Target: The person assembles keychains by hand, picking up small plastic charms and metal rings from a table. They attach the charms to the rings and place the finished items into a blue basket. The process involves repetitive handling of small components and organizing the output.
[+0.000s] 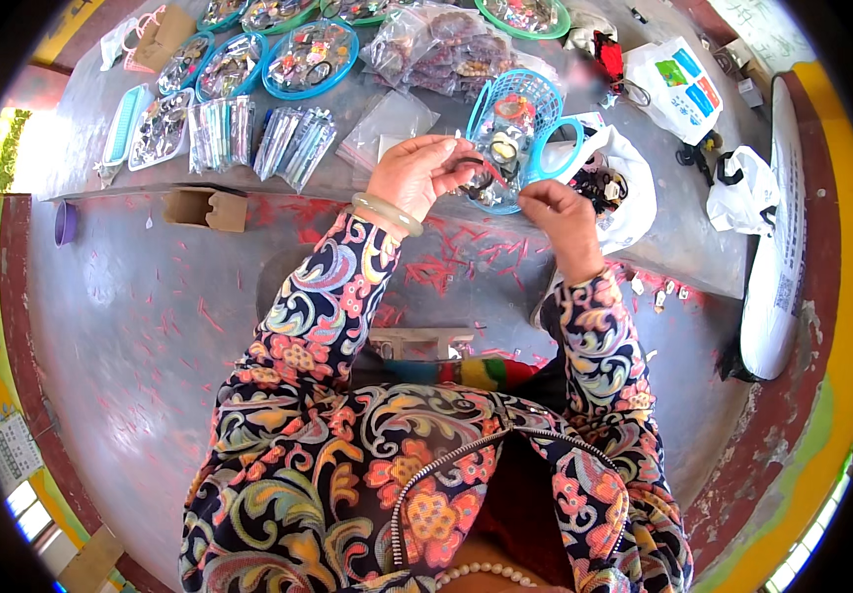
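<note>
Head view: from where I stand, the left hand [411, 183] has thumb and fingers clamped on a thin dark band [470, 161], with a narrow red strip [496, 177] sticking out toward the right hand [563, 225]. Right thumb and fingertips look together, close to the strip's free end; can't tell if they pinch anything. Band and strip sit in the air at the near side of the blue basket [537, 96], by the front edge of the worktop [688, 242].

Handling, my read: band is very light, soft, probably stretchy — hold it flat between thumb and forefinger, or it twists. Strip looks light and limp; take it right at the tip. Neither looks fragile or slippery, just fiddly.

Counts: one band, one strip between the hands. One basket, small mixed pieces inside, overlapping, no count. White bags [637, 219] on the right side: three. Rectangular trays [127, 124]: two, one blue, one white. Bundles of slim clear packs [293, 145]: two. Round blue trays [310, 59], nearer row: three; more behind, cut off by the view. Red scraps [431, 272] on the floor [140, 296] — too many to count.
</note>
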Tool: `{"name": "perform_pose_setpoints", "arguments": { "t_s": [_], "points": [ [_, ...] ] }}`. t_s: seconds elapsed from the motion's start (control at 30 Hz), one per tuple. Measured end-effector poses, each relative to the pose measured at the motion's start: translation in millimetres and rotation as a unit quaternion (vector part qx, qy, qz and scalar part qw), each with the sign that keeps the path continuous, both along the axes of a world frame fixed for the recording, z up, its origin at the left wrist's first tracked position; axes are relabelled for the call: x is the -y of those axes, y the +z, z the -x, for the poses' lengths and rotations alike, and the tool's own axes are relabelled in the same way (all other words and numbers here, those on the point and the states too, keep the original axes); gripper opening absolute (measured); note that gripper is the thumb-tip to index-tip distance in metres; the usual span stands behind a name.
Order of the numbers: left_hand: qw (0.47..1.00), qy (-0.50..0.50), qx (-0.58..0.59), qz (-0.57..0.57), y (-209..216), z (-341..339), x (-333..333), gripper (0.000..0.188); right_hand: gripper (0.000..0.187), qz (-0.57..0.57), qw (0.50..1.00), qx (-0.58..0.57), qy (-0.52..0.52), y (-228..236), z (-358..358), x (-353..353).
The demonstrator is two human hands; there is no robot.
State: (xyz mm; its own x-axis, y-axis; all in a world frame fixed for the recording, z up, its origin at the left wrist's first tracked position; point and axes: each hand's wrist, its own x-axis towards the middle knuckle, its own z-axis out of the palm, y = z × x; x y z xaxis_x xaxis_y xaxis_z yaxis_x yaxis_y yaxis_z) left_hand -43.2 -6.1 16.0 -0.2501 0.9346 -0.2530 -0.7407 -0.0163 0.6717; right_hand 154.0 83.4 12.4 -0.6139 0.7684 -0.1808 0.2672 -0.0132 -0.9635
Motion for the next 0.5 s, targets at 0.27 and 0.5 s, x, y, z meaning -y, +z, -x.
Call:
{"name": "perform_pose_setpoints", "arguments": {
  "t_s": [0.27,0.5],
  "points": [
    [0.997,-0.051,0.050,-0.026,0.8,4.6,-1.7,0.022,0.013,0.168,0.981,-0.102,-0.006,8.9,2.8,2.6],
    [0.998,-0.039,0.050,-0.009,0.7,2.4,-1.8,0.020,0.008,0.174,0.975,-0.135,-0.029,-0.8,2.3,4.0]
  ]
}}
